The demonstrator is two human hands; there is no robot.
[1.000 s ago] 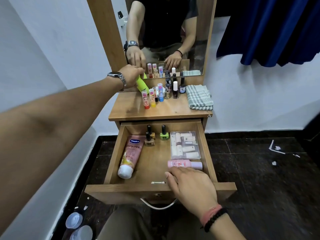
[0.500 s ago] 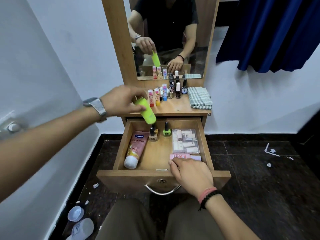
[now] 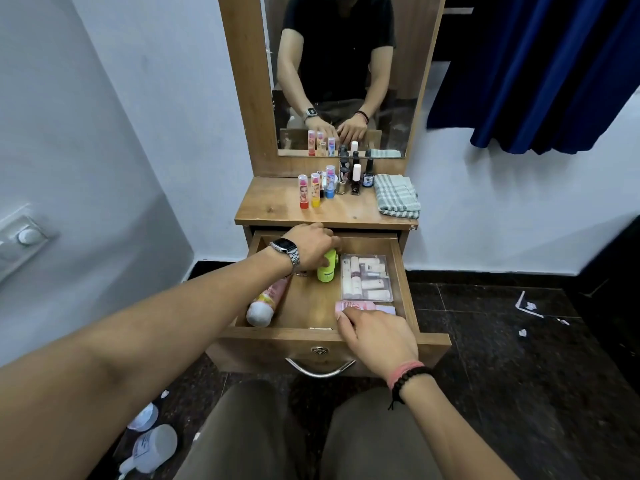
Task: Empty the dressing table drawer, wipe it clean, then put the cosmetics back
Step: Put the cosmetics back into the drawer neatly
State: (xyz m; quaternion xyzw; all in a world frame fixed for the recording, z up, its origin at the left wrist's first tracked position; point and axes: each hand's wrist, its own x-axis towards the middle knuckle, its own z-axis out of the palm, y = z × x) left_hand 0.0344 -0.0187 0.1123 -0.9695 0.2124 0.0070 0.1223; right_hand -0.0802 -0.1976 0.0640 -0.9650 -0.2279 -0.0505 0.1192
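The drawer of the dressing table stands pulled out toward the person's knees, its front panel and metal handle nearest the camera and its back end just under the tabletop edge. Inside, a lime-green bottle lies near the back centre, gripped at its upper end by the left hand, whose fingers curl round it; the hand reaches in over the drawer's back-left part, close beneath the tabletop lip. Just right of the bottle, apart from it by a narrow gap, a clear plastic case of small tubes sits against the right wall. In front of that case a pink tube lies crosswise; the right hand rests over the front edge of the drawer with relaxed, fairly straight fingers, its fingertips touching the tube's near side. A pink lotion tube with a white cap lies along the left wall, partly under the left forearm. Bare wood shows in the drawer's middle, between the lotion tube and the case. On the tabletop above, three lipsticks and several nail-polish bottles stand near the mirror, with a folded checked cloth at the right edge.
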